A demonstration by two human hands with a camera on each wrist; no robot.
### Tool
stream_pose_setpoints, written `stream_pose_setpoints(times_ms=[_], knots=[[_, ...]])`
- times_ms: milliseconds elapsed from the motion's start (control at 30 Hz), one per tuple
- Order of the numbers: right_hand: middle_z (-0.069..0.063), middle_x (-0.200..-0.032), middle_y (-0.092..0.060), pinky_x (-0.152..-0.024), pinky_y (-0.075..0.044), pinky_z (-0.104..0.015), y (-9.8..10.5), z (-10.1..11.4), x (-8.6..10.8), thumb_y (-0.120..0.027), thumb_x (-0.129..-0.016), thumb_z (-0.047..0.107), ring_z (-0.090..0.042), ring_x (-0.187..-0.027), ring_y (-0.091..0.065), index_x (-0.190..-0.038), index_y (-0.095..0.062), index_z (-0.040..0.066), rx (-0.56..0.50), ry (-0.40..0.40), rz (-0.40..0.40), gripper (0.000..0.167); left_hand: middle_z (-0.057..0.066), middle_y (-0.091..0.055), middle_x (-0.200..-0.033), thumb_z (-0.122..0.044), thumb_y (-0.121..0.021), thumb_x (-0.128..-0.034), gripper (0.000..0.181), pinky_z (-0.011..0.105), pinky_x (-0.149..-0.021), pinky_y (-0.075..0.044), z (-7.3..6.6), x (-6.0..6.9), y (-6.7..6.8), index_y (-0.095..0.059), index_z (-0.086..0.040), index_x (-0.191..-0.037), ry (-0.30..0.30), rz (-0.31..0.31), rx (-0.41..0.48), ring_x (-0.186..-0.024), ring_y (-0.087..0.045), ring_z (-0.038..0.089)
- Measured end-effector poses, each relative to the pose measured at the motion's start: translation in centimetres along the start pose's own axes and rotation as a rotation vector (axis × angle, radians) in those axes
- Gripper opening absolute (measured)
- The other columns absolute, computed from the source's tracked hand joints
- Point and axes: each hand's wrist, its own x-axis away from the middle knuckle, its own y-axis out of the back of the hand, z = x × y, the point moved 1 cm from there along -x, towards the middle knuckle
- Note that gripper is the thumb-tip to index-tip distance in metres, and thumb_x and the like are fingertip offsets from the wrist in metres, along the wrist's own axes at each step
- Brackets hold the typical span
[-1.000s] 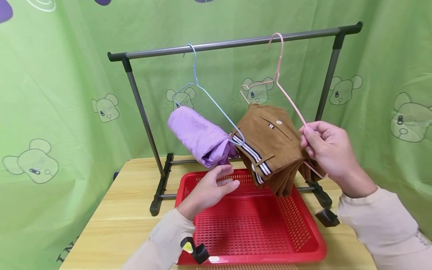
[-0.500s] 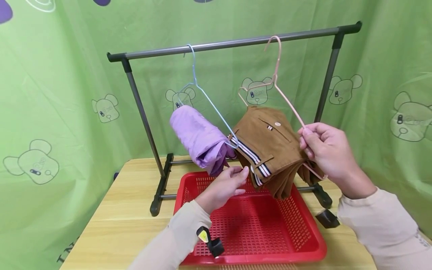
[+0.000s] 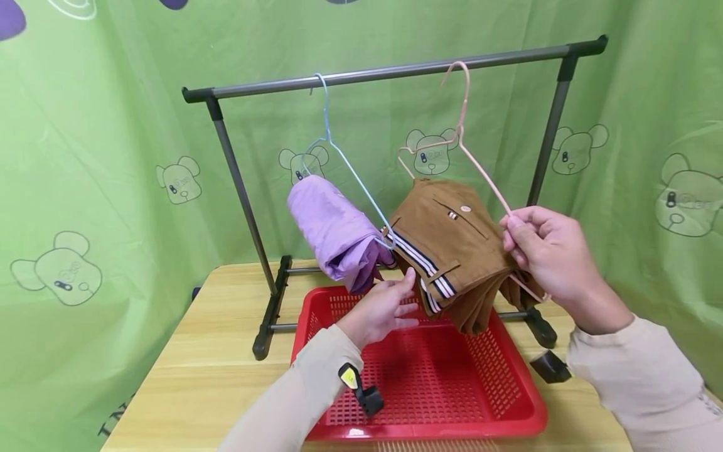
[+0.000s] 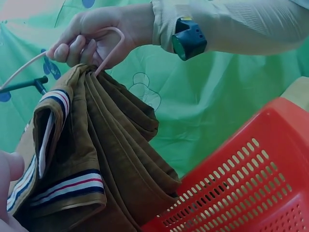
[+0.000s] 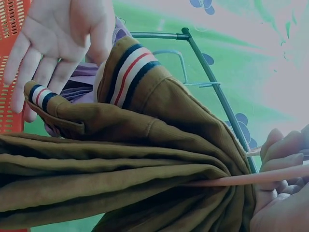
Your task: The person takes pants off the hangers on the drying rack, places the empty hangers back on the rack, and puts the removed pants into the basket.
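Note:
Brown trousers [image 3: 446, 232] with a striped waistband hang folded over a pink hanger [image 3: 482, 172], whose hook is at the rack's bar. My right hand [image 3: 550, 254] pinches the hanger's right side; in the left wrist view its fingers [image 4: 75, 50] curl round the wire. Beside the waistband's lower left edge is my left hand [image 3: 386, 307], fingers spread; the right wrist view shows its palm [image 5: 63, 34] open near the waistband. A blue hanger [image 3: 361, 182] holding a folded purple garment [image 3: 336, 226] hangs to the left.
A dark metal rack [image 3: 390, 74] stands on the wooden table [image 3: 198, 345]. Below the garments sits a red perforated basket [image 3: 418, 430], with my left forearm over its left side. A green patterned curtain [image 3: 113, 157] surrounds the table.
My left hand has moved right towards the trousers' waistband, its fingers spreading. The pink hanger and trousers have shifted slightly down and left. My right hand keeps its grip.

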Motion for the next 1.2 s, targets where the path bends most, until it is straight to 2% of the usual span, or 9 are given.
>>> stream_pose_setpoints(times_ms=[267,400,533,600,700,833,900,1067,1200], knots=[[-0.001,-0.067,-0.06,-0.039,-0.036,-0.019,0.2,0.1,0.2,-0.051,-0.099,-0.001,-0.008,-0.049,-0.046,-0.09,-0.065,0.003,0.071,0.004,0.017,0.017,0.033,-0.017,-0.152,-0.061,-0.048,-0.0934,0.089,0.065,-0.1,-0.035,0.3,-1.4,-0.9,-0.012,-0.006,-0.153,0.085,-0.087,0.187,-0.136,-0.027,0.048],[-0.001,-0.067,-0.06,-0.039,-0.035,-0.019,0.2,0.2,0.2,-0.051,-0.099,-0.001,-0.008,-0.048,-0.046,-0.089,-0.065,0.003,0.068,0.014,0.024,0.017,0.028,-0.029,-0.149,-0.072,-0.045,-0.088,0.09,0.068,-0.103,-0.027,0.6,-2.4,-1.3,-0.03,-0.006,-0.147,0.131,-0.078,0.249,-0.136,-0.029,0.044],[-0.001,-0.067,-0.06,-0.039,-0.035,-0.019,0.2,0.3,0.3,-0.051,-0.098,-0.001,-0.008,-0.048,-0.046,-0.089,-0.065,0.003,0.044,0.007,0.029,0.017,0.022,-0.048,-0.131,-0.08,-0.043,-0.0821,0.091,0.073,-0.101,-0.023,1.1,-3.4,-1.6,-0.049,-0.005,-0.133,0.163,-0.067,0.26,-0.131,-0.038,0.043],[-0.001,-0.067,-0.06,-0.039,-0.034,-0.02,0.3,0.3,0.3,-0.051,-0.098,-0.001,-0.008,-0.048,-0.046,-0.089,-0.065,0.003,0.034,0.003,0.031,0.017,0.021,-0.05,-0.127,-0.084,-0.043,-0.0785,0.094,0.076,-0.099,-0.02,1.4,-3.8,-1.7,-0.049,-0.006,-0.132,0.174,-0.078,0.261,-0.131,-0.038,0.045],[-0.001,-0.066,-0.06,-0.038,-0.034,-0.02,0.3,0.4,0.4,-0.051,-0.098,-0.001,-0.008,-0.048,-0.046,-0.089,-0.065,0.003,0.023,0.0,0.032,0.017,0.024,-0.043,-0.136,-0.088,-0.046,-0.072,0.107,0.08,-0.097,-0.015,1.9,-4.3,-1.7,-0.039,-0.007,-0.143,0.191,-0.096,0.276,-0.134,-0.031,0.048],[-0.002,-0.066,-0.06,-0.038,-0.033,-0.021,0.2,0.3,0.4,-0.051,-0.098,-0.001,-0.009,-0.048,-0.045,-0.09,-0.065,0.002,0.015,0.0,0.034,0.017,0.028,-0.028,-0.149,-0.091,-0.049,-0.0646,0.124,0.082,-0.095,-0.009,2.6,-4.9,-1.6,-0.02,-0.009,-0.153,0.207,-0.114,0.336,-0.138,-0.022,0.05],[-0.002,-0.066,-0.06,-0.038,-0.033,-0.021,0.2,0.3,0.4,-0.051,-0.098,0.0,-0.009,-0.048,-0.045,-0.09,-0.064,0.0,0.011,0.003,0.038,0.015,0.029,-0.023,-0.152,-0.093,-0.049,-0.0629,0.127,0.082,-0.095,-0.008,2.9,-5.1,-1.7,-0.018,-0.009,-0.154,0.212,-0.118,0.374,-0.139,-0.018,0.05],[-0.002,-0.066,-0.059,-0.037,-0.033,-0.023,0.0,0.4,0.4,-0.052,-0.099,0.002,-0.009,-0.048,-0.046,-0.091,-0.063,-0.003,-0.008,0.006,0.052,0.014,0.026,-0.022,-0.154,-0.096,-0.041,-0.0624,0.126,0.08,-0.098,-0.001,3.4,-5.4,-2.1,-0.028,-0.007,-0.151,0.21,-0.104,0.48,-0.14,-0.013,0.051],[-0.002,-0.067,-0.059,-0.037,-0.033,-0.022,0.3,0.5,0.5,-0.054,-0.099,0.003,-0.009,-0.048,-0.046,-0.092,-0.063,-0.004,-0.024,-0.004,0.054,0.014,0.022,-0.036,-0.149,-0.096,-0.038,-0.0645,0.118,0.079,-0.1,-0.004,3.6,-5.5,-2.7,-0.039,-0.009,-0.145,0.175,-0.073,0.55,-0.138,-0.023,0.049]])
